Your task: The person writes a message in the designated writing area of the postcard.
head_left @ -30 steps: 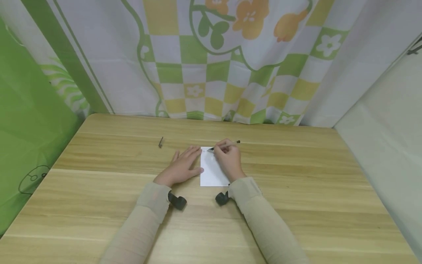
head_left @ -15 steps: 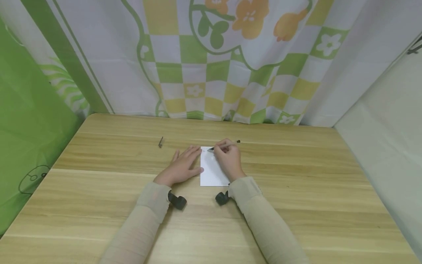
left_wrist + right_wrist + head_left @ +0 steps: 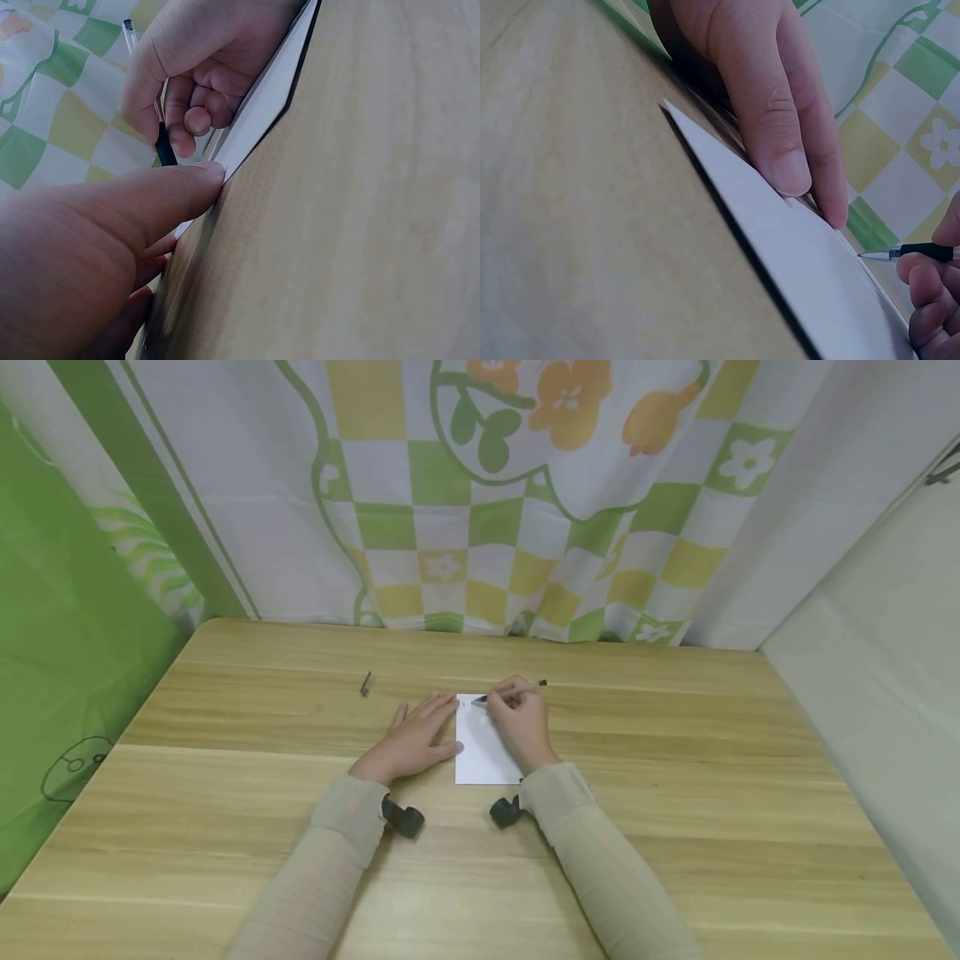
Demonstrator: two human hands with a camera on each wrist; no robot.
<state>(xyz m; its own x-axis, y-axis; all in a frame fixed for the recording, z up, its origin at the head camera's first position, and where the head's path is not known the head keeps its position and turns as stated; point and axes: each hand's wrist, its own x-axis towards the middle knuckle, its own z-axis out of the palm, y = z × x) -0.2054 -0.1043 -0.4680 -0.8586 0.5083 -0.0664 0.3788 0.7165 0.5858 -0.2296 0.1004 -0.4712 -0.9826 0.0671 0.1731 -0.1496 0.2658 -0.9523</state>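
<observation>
My right hand [image 3: 520, 724] pinches a pen [image 3: 532, 686] with a clear barrel and black grip. In the right wrist view the pen's tip [image 3: 866, 256] is at the upper part of a white paper pad [image 3: 780, 247]. Small dark marks stand near the top left of the pad [image 3: 480, 760] in the head view. My left hand [image 3: 408, 742] lies with fingers extended along the pad's left side. Its thumb [image 3: 199, 184] and fingertips touch that edge. The right hand covers part of the pad's right side.
A pen cap [image 3: 366, 684] lies on the wooden table [image 3: 675, 827], left of and beyond the pad. A patterned curtain [image 3: 487, 552] hangs at the table's far edge. Green cloth [image 3: 75, 610] is at the left, and a pale wall [image 3: 877, 635] at the right.
</observation>
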